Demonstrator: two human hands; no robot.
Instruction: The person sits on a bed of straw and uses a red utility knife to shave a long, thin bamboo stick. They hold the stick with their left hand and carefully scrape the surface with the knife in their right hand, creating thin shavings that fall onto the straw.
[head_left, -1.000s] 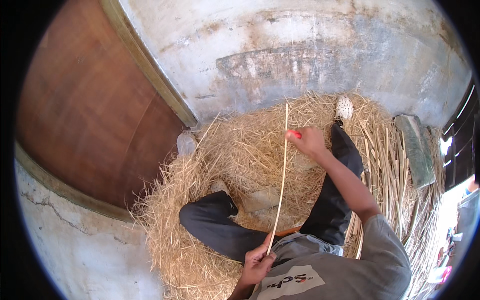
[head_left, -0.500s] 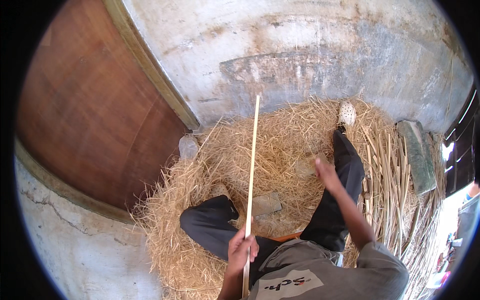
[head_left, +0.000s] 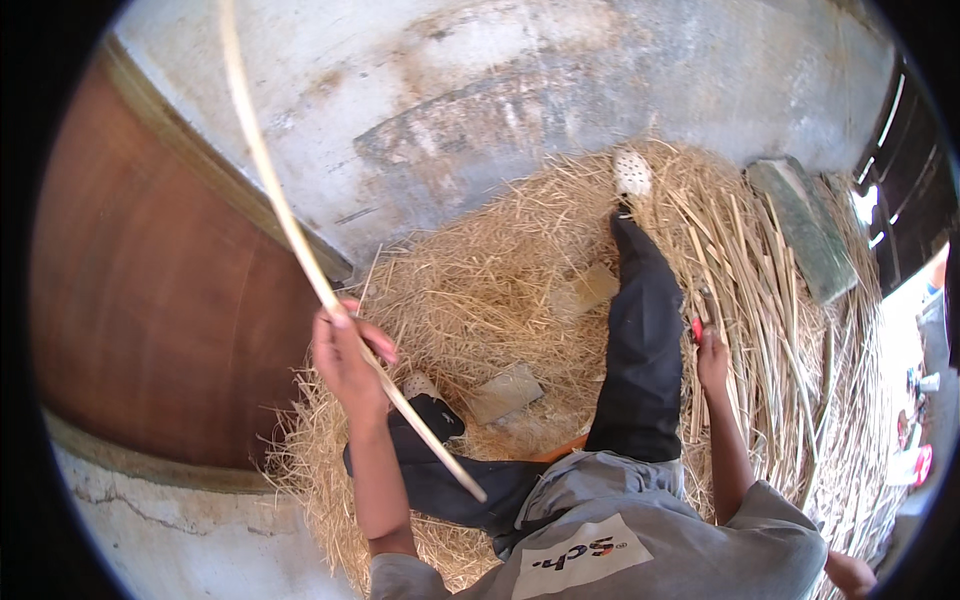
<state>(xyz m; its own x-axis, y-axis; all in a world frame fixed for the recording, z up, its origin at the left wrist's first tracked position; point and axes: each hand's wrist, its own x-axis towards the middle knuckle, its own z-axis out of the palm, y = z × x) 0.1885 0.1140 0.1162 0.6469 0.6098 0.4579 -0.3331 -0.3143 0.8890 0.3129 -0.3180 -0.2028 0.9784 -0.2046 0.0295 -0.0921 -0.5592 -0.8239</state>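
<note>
My left hand point(head_left: 345, 355) is raised beside the brown panel, closed around a long pale strip point(head_left: 283, 215), likely split bamboo. The strip bends slightly. Its upper end runs out past the top edge, and its lower end hangs over my bent left leg point(head_left: 440, 465). To the right of my outstretched right leg point(head_left: 640, 350), my right hand point(head_left: 712, 358) is closed on a small tool point(head_left: 698, 330) with a red part. A dark, narrow piece shows just above the fingers, but the tool's exact kind is unclear.
Straw-like shavings point(head_left: 500, 260) cover the ground, with flat blocks point(head_left: 507, 393) among them. Long split strips point(head_left: 790, 350) lie at my right, beside a greenish slab point(head_left: 805, 230). A wall point(head_left: 520, 90) rises ahead; a brown panel point(head_left: 180, 270) stands left. Bare skin point(head_left: 850, 575) shows at lower right, owner unclear.
My left hand has swung up and left with the strip, which now slants leftward. My right hand has moved from in front of my leg to its outer side and now holds the red tool.
</note>
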